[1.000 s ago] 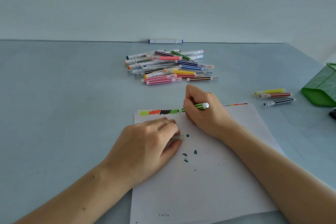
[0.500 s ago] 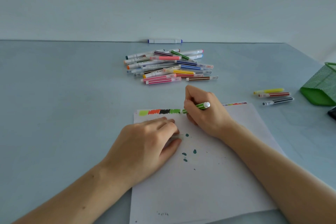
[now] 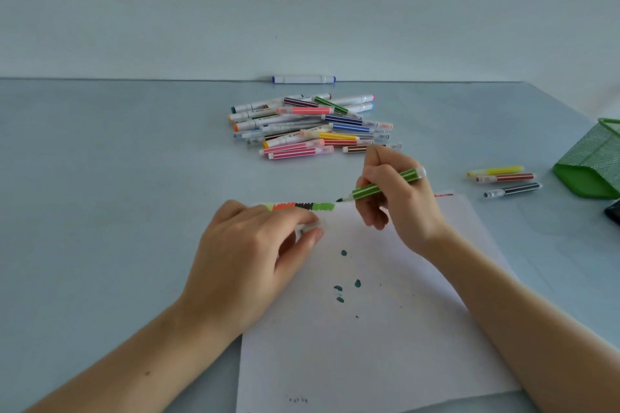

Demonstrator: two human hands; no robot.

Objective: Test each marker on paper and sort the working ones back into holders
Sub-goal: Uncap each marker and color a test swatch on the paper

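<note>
Your right hand (image 3: 399,201) pinches the green marker (image 3: 385,185) between thumb and fingers, tip pointing toward 9 o'clock and hanging just off the end of the green scribble (image 3: 322,206) at the top edge of the paper (image 3: 385,329). That scribble closes a row of swatches: pale green, orange-red, black, then green. By the look of it this marker has proved itself, so the test stroke seems done and the sorting step is next.

Your left hand (image 3: 258,251) rests on the paper at about 9 o'clock from the marker tip, fingers curled round a small clear piece, most likely the cap (image 3: 307,230), though blur keeps me from being sure.

The next move calls for bringing cap and tip together, pressing until seated, then carrying the marker to the green mesh holder (image 3: 593,164) at 3 o'clock, by the table's right edge. Three markers (image 3: 503,179) lie just short of it, yellow, red and black.

The untested pile (image 3: 312,126) sits at 12 o'clock, beyond the paper; one white marker with blue ends (image 3: 303,79) lies apart against the wall.

Some of the white barrels in the pile carry dark print, too small to read. No brand can be made out anywhere.
</note>
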